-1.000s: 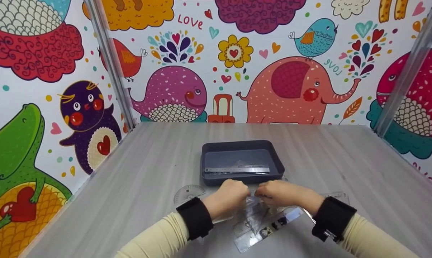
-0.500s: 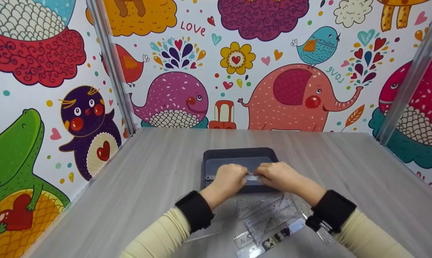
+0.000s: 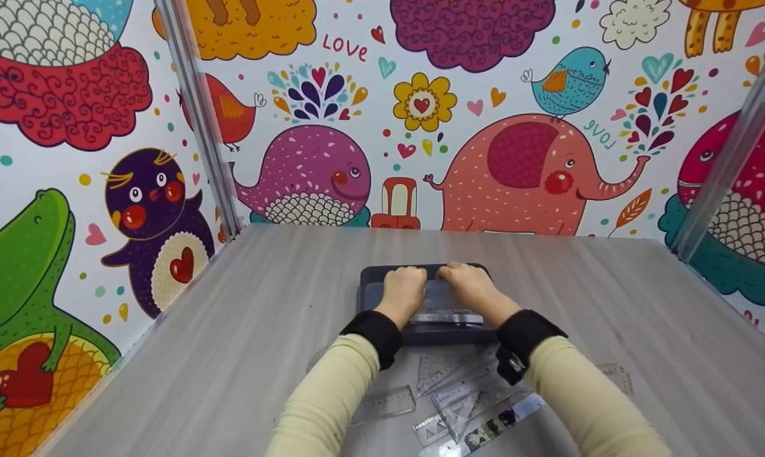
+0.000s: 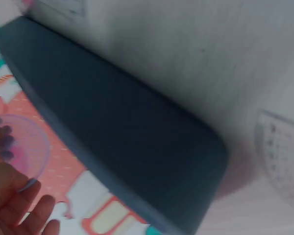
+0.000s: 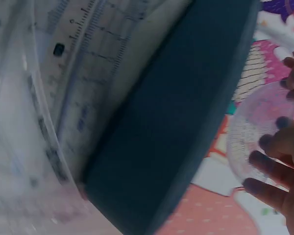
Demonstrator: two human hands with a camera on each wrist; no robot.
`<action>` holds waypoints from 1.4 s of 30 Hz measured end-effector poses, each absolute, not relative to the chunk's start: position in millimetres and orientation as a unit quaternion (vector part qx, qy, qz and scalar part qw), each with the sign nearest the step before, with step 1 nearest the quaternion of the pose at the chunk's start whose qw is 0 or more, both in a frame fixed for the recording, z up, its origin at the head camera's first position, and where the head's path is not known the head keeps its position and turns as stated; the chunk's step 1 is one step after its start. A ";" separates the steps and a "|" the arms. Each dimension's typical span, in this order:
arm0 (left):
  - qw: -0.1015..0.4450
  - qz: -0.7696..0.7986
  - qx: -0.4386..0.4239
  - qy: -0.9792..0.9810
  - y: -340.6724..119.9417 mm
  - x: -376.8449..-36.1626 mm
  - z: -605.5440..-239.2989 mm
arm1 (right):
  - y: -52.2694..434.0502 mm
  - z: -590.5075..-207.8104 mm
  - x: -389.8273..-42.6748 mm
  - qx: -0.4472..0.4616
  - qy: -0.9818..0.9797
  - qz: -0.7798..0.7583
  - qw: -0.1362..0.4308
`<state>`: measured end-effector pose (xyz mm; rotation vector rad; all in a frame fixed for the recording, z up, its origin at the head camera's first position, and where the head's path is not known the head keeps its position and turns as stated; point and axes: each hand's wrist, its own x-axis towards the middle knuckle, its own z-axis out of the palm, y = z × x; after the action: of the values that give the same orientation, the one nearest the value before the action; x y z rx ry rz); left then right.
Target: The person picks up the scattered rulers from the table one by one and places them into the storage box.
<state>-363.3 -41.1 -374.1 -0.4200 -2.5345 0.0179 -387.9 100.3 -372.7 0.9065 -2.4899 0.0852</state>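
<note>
Two hands, left (image 3: 405, 285) and right (image 3: 468, 284), pinch a clear protractor (image 5: 258, 131) over the tray (image 3: 371, 279); rulers (image 3: 461, 398) remain on the table (image 3: 242, 330).

We are looking into a small staged recording booth rather than a lived-in room. Panels printed with cartoon animals, namely a pink elephant (image 3: 522, 171), a purple whale (image 3: 309, 171) and a green crocodile (image 3: 20, 273), are enclosing a grey wood-grain table (image 3: 611, 304) on three sides, and bare metal posts (image 3: 198, 114) are joining the panels at the corners.
</note>
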 end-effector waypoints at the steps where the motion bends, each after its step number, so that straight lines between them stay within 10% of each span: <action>1: 0.271 0.014 -0.151 -0.950 -39.8 -366.1 -377.3 | 98.3 -376.1 -390.2 0.322 -0.917 0.030 0.234; 30: 0.085 0.056 -0.077 -0.992 -34.0 -372.8 -408.4 | 86.5 -408.2 -391.8 0.301 -0.952 0.008 0.056; 42: 0.151 0.088 -0.093 -0.980 -39.1 -341.9 -388.2 | 103.9 -385.0 -362.4 0.346 -0.916 0.090 0.182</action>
<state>-341.9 -39.1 -388.2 -0.2668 -2.8140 0.2533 -362.4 103.9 -385.0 0.9772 -2.5855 0.2552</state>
